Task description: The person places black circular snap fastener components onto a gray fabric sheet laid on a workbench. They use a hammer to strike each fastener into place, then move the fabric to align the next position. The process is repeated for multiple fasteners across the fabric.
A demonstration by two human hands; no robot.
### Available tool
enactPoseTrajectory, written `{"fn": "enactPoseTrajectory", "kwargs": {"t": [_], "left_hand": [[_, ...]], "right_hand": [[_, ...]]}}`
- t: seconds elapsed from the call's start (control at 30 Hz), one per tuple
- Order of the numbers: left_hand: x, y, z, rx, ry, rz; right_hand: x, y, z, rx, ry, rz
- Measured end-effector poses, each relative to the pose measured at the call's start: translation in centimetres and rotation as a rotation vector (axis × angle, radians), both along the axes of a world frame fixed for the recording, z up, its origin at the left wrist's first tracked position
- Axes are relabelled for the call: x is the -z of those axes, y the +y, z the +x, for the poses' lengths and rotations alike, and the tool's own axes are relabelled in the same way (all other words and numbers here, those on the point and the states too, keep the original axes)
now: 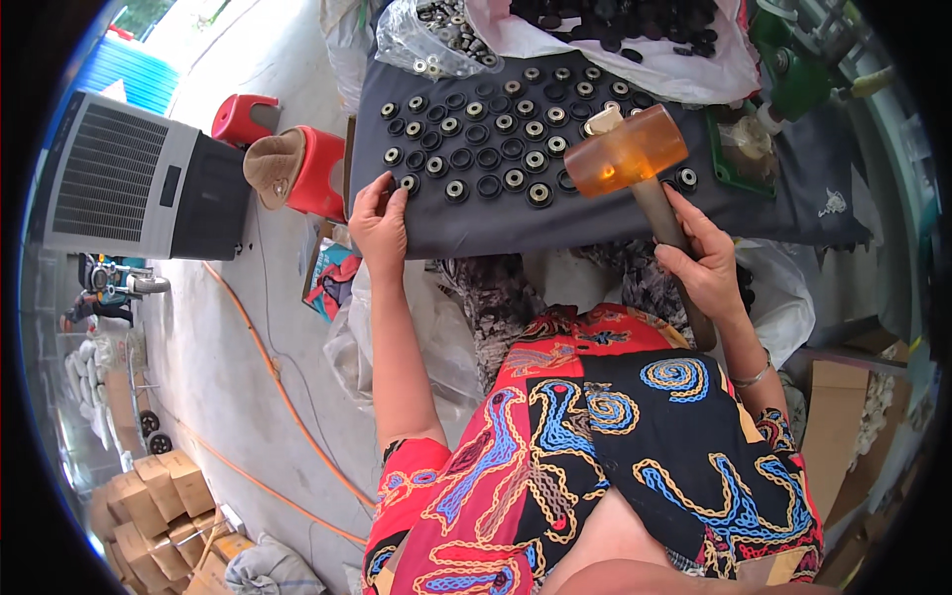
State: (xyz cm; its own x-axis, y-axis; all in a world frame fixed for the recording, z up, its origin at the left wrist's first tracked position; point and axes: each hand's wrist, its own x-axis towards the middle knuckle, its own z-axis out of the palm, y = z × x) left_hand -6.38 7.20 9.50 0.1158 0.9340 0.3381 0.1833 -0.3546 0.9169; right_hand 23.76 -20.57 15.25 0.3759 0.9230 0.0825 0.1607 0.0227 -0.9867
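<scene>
My right hand (706, 263) is wrapped round the handle of a mallet (627, 154) with a translucent amber head, raised over the right part of the table. At the table's near left corner my left hand (379, 228) has its thumb and fingers round a small black ring (391, 186), mostly hidden by the fingertips. Right beside them lies a black ring with a metal bearing (410, 183) in it. Loose rows of black rings (488, 158) spread over the dark cloth, many with silver bearings (534, 160) in their centres. The mallet head covers some of them.
At the table's (456, 233) far side lie a clear bag of metal bearings (436, 40) and a white sack of black parts (635, 69). A green machine (744, 149) stands at right. Left on the floor are red stools (319, 174), an air cooler (149, 178) and an orange hose (263, 347).
</scene>
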Motion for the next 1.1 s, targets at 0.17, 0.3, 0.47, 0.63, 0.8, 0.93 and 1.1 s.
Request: {"fn": "enactPoseTrajectory", "kwargs": {"t": [0.17,0.3,0.47,0.63,0.8,0.93,1.1], "left_hand": [[-0.7,-0.1,1.3,-0.033,0.363,0.218],[0.0,0.1,1.5,-0.07,0.437,0.367],[0.1,0.1,1.7,-0.103,0.435,0.353],[0.5,0.0,2.0,-0.146,0.467,0.369],[1.1,0.2,1.7,-0.191,0.582,0.485],[0.8,0.4,1.6,-0.165,0.583,0.502],[0.6,0.5,1.2,-0.136,0.609,0.512]], "right_hand": [[-0.3,-0.2,-0.4,0.023,-0.021,0.036],[0.2,-0.7,0.0,0.055,0.011,0.021],[0.0,-0.9,-0.1,0.076,0.057,-0.015],[0.4,-0.7,0.1,0.072,-0.018,0.007],[0.2,-0.6,-0.2,0.076,0.032,0.008],[0.3,-0.5,-0.3,0.072,0.051,0.031],[0.3,-0.6,-0.3,0.054,0.018,0.055]]}}
